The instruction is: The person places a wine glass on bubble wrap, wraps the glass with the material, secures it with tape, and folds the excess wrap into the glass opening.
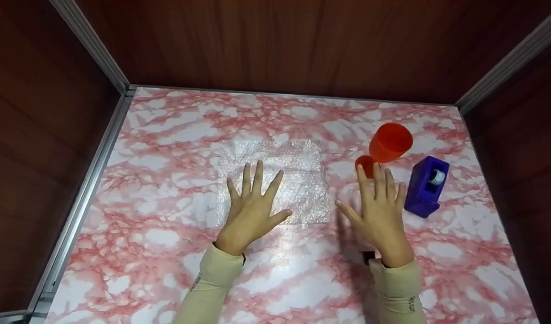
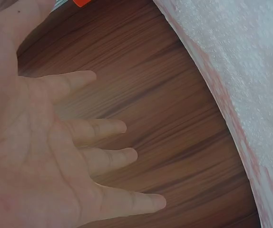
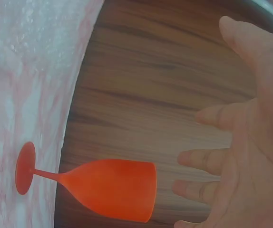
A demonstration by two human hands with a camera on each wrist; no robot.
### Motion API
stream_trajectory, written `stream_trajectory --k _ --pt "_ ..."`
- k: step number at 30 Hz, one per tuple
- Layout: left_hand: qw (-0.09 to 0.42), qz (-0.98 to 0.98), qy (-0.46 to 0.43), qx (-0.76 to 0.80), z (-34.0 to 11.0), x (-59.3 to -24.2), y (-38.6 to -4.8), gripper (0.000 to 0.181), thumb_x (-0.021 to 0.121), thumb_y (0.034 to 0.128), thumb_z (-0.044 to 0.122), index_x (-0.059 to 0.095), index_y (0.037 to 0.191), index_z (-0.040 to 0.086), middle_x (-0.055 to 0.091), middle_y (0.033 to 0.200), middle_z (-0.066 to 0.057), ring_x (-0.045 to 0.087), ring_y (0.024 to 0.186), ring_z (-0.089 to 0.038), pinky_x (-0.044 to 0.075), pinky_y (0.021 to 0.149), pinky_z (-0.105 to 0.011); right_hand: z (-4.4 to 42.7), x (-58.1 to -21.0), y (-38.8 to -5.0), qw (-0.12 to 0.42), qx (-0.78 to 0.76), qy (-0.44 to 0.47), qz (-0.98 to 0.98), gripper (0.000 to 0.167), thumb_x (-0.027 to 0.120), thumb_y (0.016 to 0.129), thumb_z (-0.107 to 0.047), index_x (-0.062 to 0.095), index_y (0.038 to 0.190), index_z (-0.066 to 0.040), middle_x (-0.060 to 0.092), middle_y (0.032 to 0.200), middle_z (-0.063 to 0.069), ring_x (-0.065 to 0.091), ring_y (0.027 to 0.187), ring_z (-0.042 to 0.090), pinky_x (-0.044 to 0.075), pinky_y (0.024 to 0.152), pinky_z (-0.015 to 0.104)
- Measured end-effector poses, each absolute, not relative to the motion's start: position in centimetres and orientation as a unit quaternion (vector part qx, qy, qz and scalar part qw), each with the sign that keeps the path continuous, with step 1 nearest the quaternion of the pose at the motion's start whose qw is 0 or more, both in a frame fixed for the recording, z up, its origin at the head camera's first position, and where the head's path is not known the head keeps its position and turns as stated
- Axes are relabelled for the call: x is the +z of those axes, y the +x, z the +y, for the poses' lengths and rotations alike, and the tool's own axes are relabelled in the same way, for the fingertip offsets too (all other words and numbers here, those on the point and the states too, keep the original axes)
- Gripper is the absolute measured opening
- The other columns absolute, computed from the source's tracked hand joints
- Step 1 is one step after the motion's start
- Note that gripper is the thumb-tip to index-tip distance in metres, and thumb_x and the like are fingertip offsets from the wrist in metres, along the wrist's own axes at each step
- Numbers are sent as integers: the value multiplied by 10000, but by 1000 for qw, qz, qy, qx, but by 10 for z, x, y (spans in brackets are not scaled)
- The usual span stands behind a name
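- Left hand [image 1: 251,213], 5 digits spread straight, hovered over the near part of the flat bubble wrap [image 1: 304,191].
- Right hand [image 1: 382,220], likewise spread, hovered nearer than the orange goblet [image 1: 389,145].
- Goblet stood upright, right of the wrap, axis vertical, mouth up.

From my end, the head view shows a tabletop [image 1: 145,261] in a pink-and-white marbled pattern, spreading from the centre to the bottom of the frame. I see dark reddish-brown wood-grain panels around it: a back panel [image 1: 284,45] across the top, a left panel [image 1: 28,157] and a right panel [image 1: 522,144] down the sides. Silvery metal posts slant through the upper left [image 1: 94,45] and upper right [image 1: 513,62] corners, and a matching rail [image 1: 82,202] runs down the tabletop's left edge.
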State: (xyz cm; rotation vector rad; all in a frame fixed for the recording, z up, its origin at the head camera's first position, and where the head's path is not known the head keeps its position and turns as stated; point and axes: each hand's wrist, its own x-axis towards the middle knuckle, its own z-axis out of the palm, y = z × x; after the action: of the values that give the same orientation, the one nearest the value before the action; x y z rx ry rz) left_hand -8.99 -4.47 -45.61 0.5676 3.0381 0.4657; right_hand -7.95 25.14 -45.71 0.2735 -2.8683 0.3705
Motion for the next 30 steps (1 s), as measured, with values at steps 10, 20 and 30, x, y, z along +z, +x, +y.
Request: stream_trajectory --k 10,20,30 --pt "38 969 164 179 -56 -460 -91 845 587 942 598 194 1618 277 -29 1650 -196 -35 1487 -433 103 1095 -721 264 -461 -84 145 172 84 -971 838 681 913 -482 330 1553 -71 270 1572 256 251 1404 498 111 1086 731" --pt "35 967 154 198 -77 -481 -86 763 678 950 428 329 1578 171 130 1611 -281 171 1446 -504 334 1067 -619 294 -477 -98 172 249 61 -951 758 709 933 -277 346 1521 36 335 1514 319 348 1340 531 238 1087 673" --pt "49 967 118 219 -97 -501 -83 699 736 926 299 424 1526 122 234 1573 -301 264 1405 -519 454 946 -612 320 -502 -121 134 324 -5 -937 680 653 979 -234 353 1476 119 368 1448 366 361 1336 510 285 1087 635"
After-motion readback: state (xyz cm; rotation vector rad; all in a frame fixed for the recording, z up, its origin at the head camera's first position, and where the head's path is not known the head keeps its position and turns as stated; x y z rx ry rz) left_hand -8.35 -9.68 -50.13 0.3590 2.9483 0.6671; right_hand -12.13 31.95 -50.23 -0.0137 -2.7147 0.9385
